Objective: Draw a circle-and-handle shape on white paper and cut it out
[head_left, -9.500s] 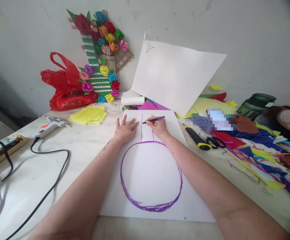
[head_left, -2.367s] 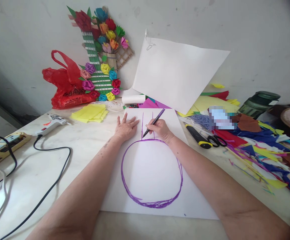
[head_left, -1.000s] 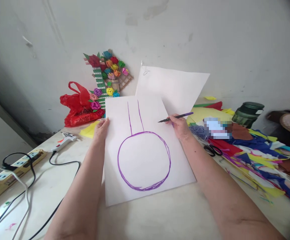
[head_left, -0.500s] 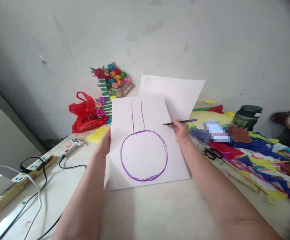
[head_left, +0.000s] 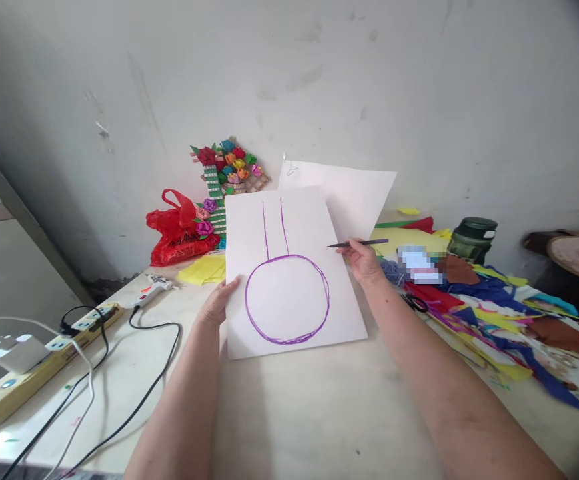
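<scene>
A white sheet (head_left: 299,220) with a purple circle and two upright purple lines is tilted up off the table, its lower edge resting on the surface. My left hand (head_left: 218,304) grips the sheet's left edge low down, thumb on the front. My right hand (head_left: 366,259) is at the sheet's right edge, fingers closed on a purple pen (head_left: 359,243) whose tip points left toward the paper.
A second white sheet (head_left: 359,193) leans on the wall behind. A paper-flower decoration (head_left: 224,173), red plastic bag (head_left: 179,230), yellow paper (head_left: 204,270), glue gun (head_left: 152,288) and power strip (head_left: 44,353) with cables lie left. Coloured scraps (head_left: 509,313), scissors (head_left: 414,301) and a green jar (head_left: 472,239) lie right.
The sheet lay flat while my right hand drew on it; it has since been lifted upright. My left hand slid down its left edge, and the view pulled back.
</scene>
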{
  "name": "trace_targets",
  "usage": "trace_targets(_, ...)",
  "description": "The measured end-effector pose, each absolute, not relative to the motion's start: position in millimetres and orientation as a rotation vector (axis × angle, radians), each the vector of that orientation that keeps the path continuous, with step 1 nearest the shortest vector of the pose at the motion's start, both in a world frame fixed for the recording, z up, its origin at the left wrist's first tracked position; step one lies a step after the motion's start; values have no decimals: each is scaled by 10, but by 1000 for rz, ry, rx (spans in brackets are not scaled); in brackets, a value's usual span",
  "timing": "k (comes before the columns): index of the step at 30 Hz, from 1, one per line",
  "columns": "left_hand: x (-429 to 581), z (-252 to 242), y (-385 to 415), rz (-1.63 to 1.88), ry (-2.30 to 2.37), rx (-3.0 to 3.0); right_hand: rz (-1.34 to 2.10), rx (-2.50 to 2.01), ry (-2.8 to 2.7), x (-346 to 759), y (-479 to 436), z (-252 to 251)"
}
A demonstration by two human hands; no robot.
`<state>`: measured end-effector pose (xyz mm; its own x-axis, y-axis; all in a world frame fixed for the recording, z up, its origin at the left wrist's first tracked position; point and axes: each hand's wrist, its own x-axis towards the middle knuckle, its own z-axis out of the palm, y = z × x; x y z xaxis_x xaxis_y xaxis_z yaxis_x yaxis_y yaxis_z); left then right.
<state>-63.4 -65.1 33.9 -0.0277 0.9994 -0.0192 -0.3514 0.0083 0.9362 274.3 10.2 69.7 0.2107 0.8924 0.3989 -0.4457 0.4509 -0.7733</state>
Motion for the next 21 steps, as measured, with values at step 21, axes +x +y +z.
trace_targets(21,-392,191,-727,1512,906,868,1221,-605,-817,2885,-321,228)
